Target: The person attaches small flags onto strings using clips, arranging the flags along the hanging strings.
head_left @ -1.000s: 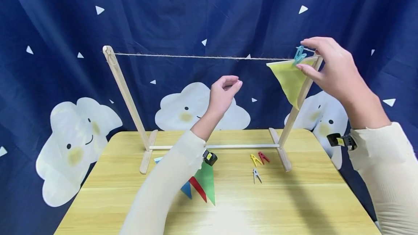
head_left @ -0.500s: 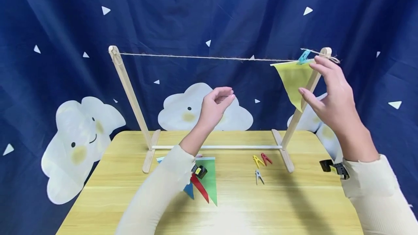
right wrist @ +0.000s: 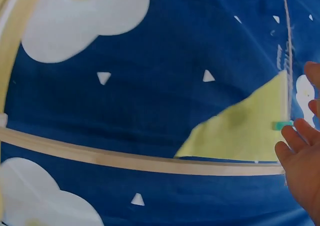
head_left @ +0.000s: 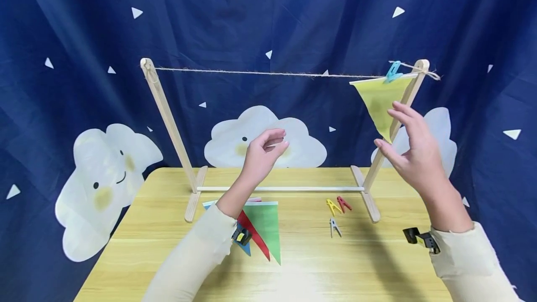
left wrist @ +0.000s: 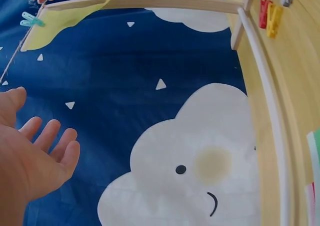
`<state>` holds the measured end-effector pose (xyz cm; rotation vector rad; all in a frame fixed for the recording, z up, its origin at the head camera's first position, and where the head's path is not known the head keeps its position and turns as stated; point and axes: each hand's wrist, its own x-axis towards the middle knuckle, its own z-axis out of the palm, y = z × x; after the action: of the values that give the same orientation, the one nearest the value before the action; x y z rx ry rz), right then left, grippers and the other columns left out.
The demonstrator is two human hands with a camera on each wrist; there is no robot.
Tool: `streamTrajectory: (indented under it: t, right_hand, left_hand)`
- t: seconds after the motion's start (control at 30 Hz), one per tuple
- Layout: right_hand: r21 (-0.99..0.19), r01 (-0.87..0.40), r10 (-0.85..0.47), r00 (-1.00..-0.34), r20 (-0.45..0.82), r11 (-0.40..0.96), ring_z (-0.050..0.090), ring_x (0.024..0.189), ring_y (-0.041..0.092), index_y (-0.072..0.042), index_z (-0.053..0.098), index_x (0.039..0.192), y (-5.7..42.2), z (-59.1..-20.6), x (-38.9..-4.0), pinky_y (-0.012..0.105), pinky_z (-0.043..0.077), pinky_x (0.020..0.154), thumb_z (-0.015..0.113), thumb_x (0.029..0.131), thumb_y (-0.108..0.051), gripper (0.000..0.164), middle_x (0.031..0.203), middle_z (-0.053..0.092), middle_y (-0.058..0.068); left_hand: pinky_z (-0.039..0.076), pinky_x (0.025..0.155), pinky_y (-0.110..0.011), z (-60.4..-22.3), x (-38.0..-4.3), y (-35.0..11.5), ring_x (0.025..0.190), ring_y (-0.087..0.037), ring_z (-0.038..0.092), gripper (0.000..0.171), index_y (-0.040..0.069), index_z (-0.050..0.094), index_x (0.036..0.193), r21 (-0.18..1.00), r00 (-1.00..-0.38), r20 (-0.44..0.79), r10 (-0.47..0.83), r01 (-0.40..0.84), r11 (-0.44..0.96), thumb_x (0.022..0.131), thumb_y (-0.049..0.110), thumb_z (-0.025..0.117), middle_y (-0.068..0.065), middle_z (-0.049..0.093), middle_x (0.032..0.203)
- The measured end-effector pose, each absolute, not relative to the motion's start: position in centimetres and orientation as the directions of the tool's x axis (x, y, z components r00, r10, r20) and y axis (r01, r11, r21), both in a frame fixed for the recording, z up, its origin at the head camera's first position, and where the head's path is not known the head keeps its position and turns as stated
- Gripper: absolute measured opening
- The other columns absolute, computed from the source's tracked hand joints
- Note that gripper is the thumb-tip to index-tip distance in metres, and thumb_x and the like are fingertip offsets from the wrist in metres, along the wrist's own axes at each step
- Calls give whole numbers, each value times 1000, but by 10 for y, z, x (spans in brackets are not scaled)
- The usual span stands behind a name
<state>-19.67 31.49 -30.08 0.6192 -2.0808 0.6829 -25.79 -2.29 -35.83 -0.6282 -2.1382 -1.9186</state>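
Note:
A yellow triangular pennant [head_left: 382, 99] hangs near the right end of a twine line [head_left: 251, 73], held there by a light-blue clothespin [head_left: 393, 72]. My right hand [head_left: 419, 153], fingers and thumb apart, is just below and right of the pennant and holds nothing. In the right wrist view the same hand [right wrist: 302, 156] shows at the right edge, overlapping the line beside the clothespin [right wrist: 282, 126]. Lower down, my left hand [head_left: 262, 155] hovers in mid-air below the middle of the line, fingers loosely bent around nothing. The left wrist view shows that palm [left wrist: 37, 156] bare.
The line runs between two wooden posts [head_left: 169, 125] joined by a white bar [head_left: 293, 189]. On the table [head_left: 335, 269] lie a yellow clothespin [head_left: 333, 207], a red one [head_left: 344, 204] and a grey one [head_left: 334, 227]. Green [head_left: 268, 227], red [head_left: 256, 236] and blue pennants overlap under my left forearm.
My right hand has let go of the light-blue clothespin and moved down from it. The clothespin and yellow pennant stay on the line. My left hand has sunk down and to the left.

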Motion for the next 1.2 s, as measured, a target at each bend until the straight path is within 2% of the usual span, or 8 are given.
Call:
streamTrajectory:
  t: [0.07,0.13,0.2,0.3,0.67,1.03,1.13,1.2]
  right_hand:
    - [-269,-638,-171,-541,824,721,44,145,40,-1,54,144,314,-309,-196,37,31,124,73,95,-39,64,154,50,21]
    - [-299,-632,-156,-561,813,715,45,145,37,-3,53,145,312,-318,-196,33,31,123,79,90,-21,63,155,49,19]
    - [-331,-627,-138,-579,803,706,44,146,33,-4,53,146,309,-327,-196,26,31,121,82,83,-4,70,155,49,18]
    - [-362,-624,-120,-594,796,692,45,145,27,-2,53,146,305,-341,-195,15,31,117,82,76,6,77,155,49,18]
    - [-440,-634,-122,-646,753,636,47,141,19,4,53,142,287,-403,-194,11,32,114,81,76,10,73,149,52,23]
    - [-505,-551,-129,-750,649,665,55,124,35,8,49,141,285,-460,-185,3,30,108,83,78,6,71,145,53,25]
    - [-527,-515,-121,-783,610,676,58,118,39,8,48,141,284,-474,-182,5,35,104,83,81,3,70,140,55,26]
    - [-530,-488,-116,-802,586,694,60,115,39,7,49,141,283,-482,-180,15,43,100,83,82,-1,68,135,57,26]
  left_hand:
    - [51,108,-43,-362,-255,-27,124,-23,65,38,10,66,133,896,-889,414,194,436,85,98,22,72,-5,69,132]
    - [49,110,-44,-365,-253,-31,126,-22,63,39,12,65,135,894,-888,408,214,436,101,98,23,72,-5,68,135]
    - [48,111,-46,-369,-251,-34,128,-21,62,42,11,63,138,887,-880,413,234,447,114,98,23,72,-5,67,138]
    - [47,112,-50,-375,-249,-37,131,-22,60,44,10,62,140,873,-868,424,257,467,138,99,22,71,-6,65,141]
    - [47,113,-45,-402,-238,-51,136,-18,57,49,20,60,144,829,-874,401,275,474,298,98,28,73,2,62,145]
    - [48,112,-49,-430,-231,-62,137,-26,55,54,20,57,148,762,-894,324,311,441,474,97,31,74,-2,59,148]
    - [47,113,-48,-438,-230,-66,139,-26,54,56,20,56,149,738,-893,306,330,442,510,96,31,75,-4,57,150]
    - [47,113,-49,-443,-230,-69,140,-27,53,58,18,55,149,723,-895,295,336,439,533,96,31,75,-5,57,150]
